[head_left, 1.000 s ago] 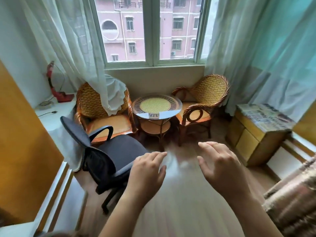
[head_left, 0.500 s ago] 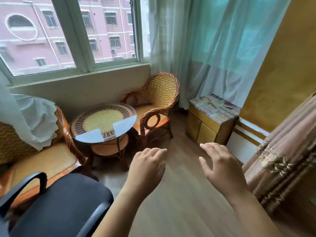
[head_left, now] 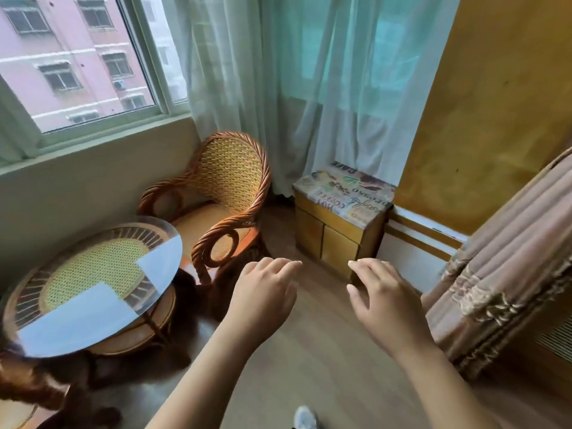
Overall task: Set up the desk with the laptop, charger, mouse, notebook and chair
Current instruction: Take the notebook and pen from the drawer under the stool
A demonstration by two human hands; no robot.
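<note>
Wood floor (head_left: 309,351) below; left hand (head_left: 263,292), right hand (head_left: 383,301) empty, fingers loosely spread, pointing forward.

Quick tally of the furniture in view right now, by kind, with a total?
Wicker armchair: 1
Round glass-topped table: 1
Small wooden cabinet: 1
Total: 3
No desk, laptop or office chair in view; both hands, left and right, are empty.
</note>
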